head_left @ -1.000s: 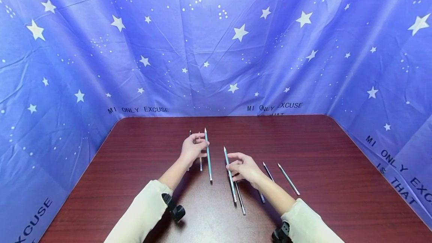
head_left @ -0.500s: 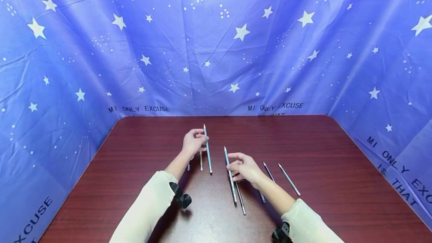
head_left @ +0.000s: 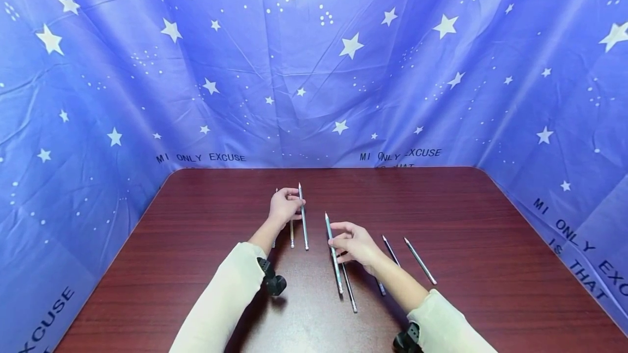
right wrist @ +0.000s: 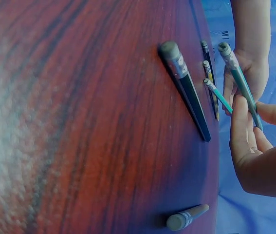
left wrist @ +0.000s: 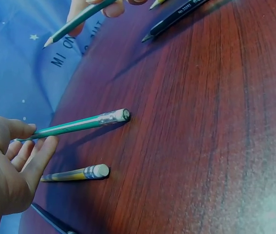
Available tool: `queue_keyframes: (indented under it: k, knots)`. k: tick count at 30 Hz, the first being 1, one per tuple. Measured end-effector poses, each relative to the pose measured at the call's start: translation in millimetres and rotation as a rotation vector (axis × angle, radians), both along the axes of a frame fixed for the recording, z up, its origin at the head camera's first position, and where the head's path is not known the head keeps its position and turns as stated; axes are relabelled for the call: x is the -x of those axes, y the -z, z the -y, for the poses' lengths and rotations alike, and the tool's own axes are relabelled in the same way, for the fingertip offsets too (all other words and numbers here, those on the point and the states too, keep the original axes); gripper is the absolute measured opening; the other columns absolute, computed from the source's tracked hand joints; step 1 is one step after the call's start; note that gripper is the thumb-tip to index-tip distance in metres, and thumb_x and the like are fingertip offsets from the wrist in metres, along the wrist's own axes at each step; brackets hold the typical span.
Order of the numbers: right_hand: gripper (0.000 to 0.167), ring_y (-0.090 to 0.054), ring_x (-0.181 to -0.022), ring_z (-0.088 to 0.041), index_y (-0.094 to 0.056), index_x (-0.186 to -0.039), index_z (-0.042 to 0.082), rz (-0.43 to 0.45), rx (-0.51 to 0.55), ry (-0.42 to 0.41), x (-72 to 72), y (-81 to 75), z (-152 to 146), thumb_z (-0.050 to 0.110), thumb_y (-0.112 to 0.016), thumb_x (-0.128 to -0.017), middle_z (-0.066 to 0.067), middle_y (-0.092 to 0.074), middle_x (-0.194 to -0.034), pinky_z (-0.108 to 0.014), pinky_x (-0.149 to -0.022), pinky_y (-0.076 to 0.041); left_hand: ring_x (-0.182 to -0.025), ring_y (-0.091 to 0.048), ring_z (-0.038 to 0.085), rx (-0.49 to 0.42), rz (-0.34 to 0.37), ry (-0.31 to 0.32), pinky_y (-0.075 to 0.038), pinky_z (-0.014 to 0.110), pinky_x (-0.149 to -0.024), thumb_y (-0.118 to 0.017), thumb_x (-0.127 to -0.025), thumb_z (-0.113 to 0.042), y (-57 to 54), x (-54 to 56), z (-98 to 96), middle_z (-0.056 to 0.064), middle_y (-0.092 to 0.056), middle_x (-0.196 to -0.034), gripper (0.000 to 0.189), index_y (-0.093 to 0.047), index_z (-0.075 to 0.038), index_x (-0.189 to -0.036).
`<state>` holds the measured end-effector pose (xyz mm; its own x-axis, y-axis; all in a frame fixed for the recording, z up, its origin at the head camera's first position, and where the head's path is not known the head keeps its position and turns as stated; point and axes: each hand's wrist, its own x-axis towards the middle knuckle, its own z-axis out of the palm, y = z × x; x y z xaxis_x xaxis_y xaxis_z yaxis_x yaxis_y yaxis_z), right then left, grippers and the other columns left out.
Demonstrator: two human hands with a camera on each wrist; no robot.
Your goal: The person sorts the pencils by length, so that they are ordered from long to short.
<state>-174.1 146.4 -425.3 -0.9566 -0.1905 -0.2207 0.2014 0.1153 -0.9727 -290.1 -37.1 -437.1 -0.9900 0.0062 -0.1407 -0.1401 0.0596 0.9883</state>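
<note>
My left hand (head_left: 284, 206) pinches a green pencil (head_left: 302, 225) between thumb and fingers, tip pointing to the far edge. In the left wrist view this green pencil (left wrist: 79, 125) shows its eraser end, with a shadow beside it. A yellowish pencil (head_left: 292, 236) lies just left of it on the table, and a dark pencil (left wrist: 52, 219), mostly hidden by the hand, lies beyond that. My right hand (head_left: 358, 244) pinches another green pencil (head_left: 333, 252), lifted off the tabletop in the right wrist view. Below it rests a black pencil (right wrist: 192, 100).
The dark red wooden table (head_left: 206, 298) ends at a blue star-patterned curtain (head_left: 294, 70). A dark pencil (head_left: 389, 247) passes beneath my right forearm. Farther right lies a dark green pencil (head_left: 420, 261).
My left hand has moved away from me and slightly right, bringing the green pencil closer alongside the yellowish one. My right hand and its pencil have stayed almost still.
</note>
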Motion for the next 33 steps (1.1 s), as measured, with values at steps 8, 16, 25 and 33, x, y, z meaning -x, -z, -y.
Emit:
queue_keyframes:
  k: [8, 16, 25, 33]
  knots:
    - [0.05, -0.058, -0.064, -0.011, -0.046, -0.129, -0.004, -0.005, 0.004, 0.001, 0.6, 1.7, -0.1, 0.006, -0.062, -0.083, -0.005, -0.065, -0.083, -0.025, -0.056, -0.058, -0.057, -0.052, 0.011, 0.033, -0.003, 0.016, -0.058, 0.028, -0.051, -0.058, -0.083, 0.005, -1.7, 4.0, -8.9, 0.003, -0.059, -0.078, 0.035, -0.054, 0.002, -0.117]
    - [0.05, -0.058, -0.065, -0.01, -0.046, -0.129, -0.003, -0.005, -0.007, 0.006, 1.4, 1.4, -1.9, 0.006, -0.063, -0.083, -0.009, -0.066, -0.086, -0.026, -0.058, -0.058, -0.056, -0.053, 0.011, 0.026, 0.028, 0.012, -0.058, 0.027, -0.051, -0.058, -0.082, 0.005, 3.7, 5.6, -10.6, 0.005, -0.06, -0.078, 0.034, -0.053, 0.004, -0.116]
    - [0.049, -0.058, -0.064, -0.009, -0.046, -0.13, -0.002, 0.003, -0.026, 0.015, 1.7, -1.7, -2.6, 0.007, -0.063, -0.084, -0.01, -0.066, -0.088, -0.024, -0.058, -0.057, -0.058, -0.057, 0.011, 0.106, -0.004, -0.001, -0.059, 0.029, -0.052, -0.064, -0.081, 0.002, 10.1, 6.2, -13.5, 0.005, -0.057, -0.079, 0.031, -0.057, 0.004, -0.111]
    - [0.048, -0.058, -0.063, -0.01, -0.048, -0.129, -0.001, 0.007, -0.015, 0.044, 3.3, -2.4, -1.4, 0.006, -0.062, -0.084, -0.009, -0.066, -0.086, -0.024, -0.056, -0.057, -0.066, -0.062, 0.015, 0.228, -0.029, -0.001, -0.059, 0.028, -0.053, -0.068, -0.081, -0.002, 9.9, 3.5, -17.6, 0.012, -0.061, -0.088, 0.031, -0.059, 0.002, -0.11]
